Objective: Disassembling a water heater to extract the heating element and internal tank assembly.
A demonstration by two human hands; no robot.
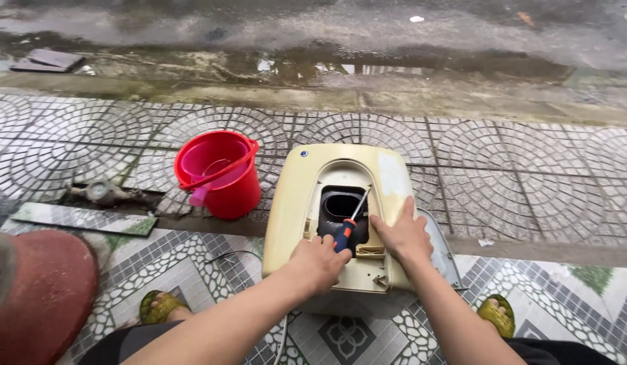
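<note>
Cream plastic casing (296, 203), rounded and yellowed, lies flat on the patterned tile at the step edge, arched dark opening facing up. Screwdriver (347, 226) with blue-and-orange handle and thin metal shaft is tilted, tip down inside the opening, handle toward the near rim.

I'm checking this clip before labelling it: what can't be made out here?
Head view only:
- Screwdriver tip: lost in the dark opening of the cream plastic appliance casing.
- Its orange-and-blue handle: mostly covered by the left hand.
- Red plastic bucket contents: partly hidden by its wall.
- Casing under the right hand: hidden.
</note>
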